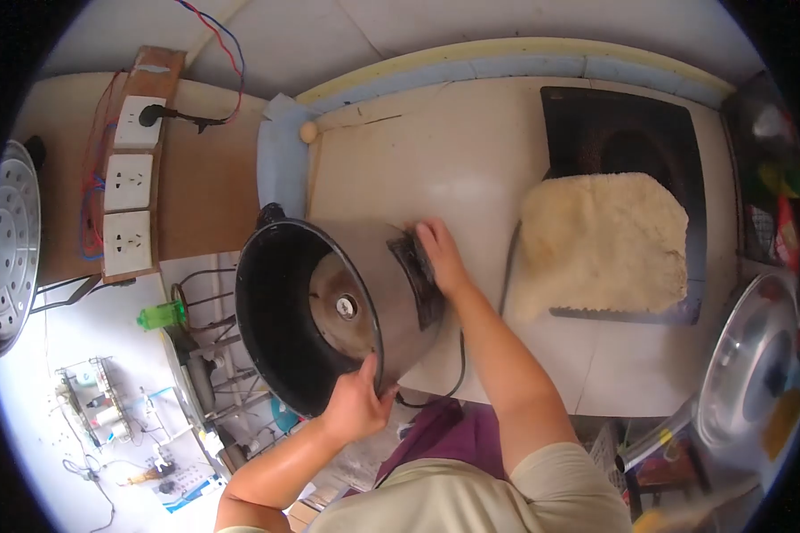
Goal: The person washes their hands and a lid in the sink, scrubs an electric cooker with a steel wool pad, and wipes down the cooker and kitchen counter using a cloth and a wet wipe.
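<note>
A large rice cooker body (400,302) lies tipped on its side at the counter's front left. Its open mouth faces left, showing a dark inner wall and the round heating plate (333,306) with a small metal disc in the middle. No inner pot sits inside. My left hand (358,404) grips the near rim, thumb over the edge. Against the far side, by the black panel, my right hand (440,256) holds the shell; some of its fingertips are hidden. A dark power cord (462,364) hangs beneath the cooker.
A beige cloth (604,244) covers part of a black induction cooktop (622,124) on the right. A metal pan or lid (751,364) stands at the far right. Wall sockets (129,182) and a perforated steamer tray (13,249) are left. The counter's edge runs before me.
</note>
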The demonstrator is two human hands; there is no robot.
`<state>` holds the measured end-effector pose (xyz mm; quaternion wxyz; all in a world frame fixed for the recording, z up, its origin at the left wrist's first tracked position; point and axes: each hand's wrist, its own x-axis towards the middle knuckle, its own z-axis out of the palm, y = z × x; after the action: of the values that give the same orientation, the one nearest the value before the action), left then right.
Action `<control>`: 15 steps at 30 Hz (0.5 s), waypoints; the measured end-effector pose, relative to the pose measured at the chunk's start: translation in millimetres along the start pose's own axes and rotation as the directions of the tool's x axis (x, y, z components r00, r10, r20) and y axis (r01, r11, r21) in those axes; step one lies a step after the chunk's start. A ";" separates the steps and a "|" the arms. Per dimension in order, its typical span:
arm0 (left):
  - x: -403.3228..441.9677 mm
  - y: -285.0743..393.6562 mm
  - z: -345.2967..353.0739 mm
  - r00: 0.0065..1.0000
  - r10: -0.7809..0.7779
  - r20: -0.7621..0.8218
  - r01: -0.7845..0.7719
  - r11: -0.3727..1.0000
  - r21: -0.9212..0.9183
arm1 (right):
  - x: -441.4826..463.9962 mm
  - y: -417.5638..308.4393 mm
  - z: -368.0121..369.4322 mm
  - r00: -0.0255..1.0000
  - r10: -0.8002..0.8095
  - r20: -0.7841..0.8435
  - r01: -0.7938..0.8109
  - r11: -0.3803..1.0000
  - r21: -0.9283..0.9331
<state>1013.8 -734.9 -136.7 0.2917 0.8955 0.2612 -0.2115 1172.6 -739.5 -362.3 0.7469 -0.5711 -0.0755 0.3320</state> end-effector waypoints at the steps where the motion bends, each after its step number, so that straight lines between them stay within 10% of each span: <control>1: 0.6 -0.5 0.3 1.000 0.010 -0.008 -0.010 1.000 -0.005 | -21.5 -4.8 -7.0 0.999 0.024 -0.023 -0.025 0.998 -0.050; 6: 3.0 4.9 -3.6 1.000 -0.012 0.019 0.012 1.000 -0.022 | -127.4 -8.6 6.2 0.949 -0.051 -0.311 0.009 0.991 -0.135; 15: 2.6 6.2 -5.2 0.999 -0.031 0.012 0.031 1.000 -0.002 | -80.6 19.4 -3.8 0.991 -0.031 -0.129 0.046 0.993 0.110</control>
<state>1020.6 -735.0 -131.7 0.2910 0.8897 0.2736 -0.2212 1104.6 -787.0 -359.6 0.7875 -0.5464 -0.0200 0.2843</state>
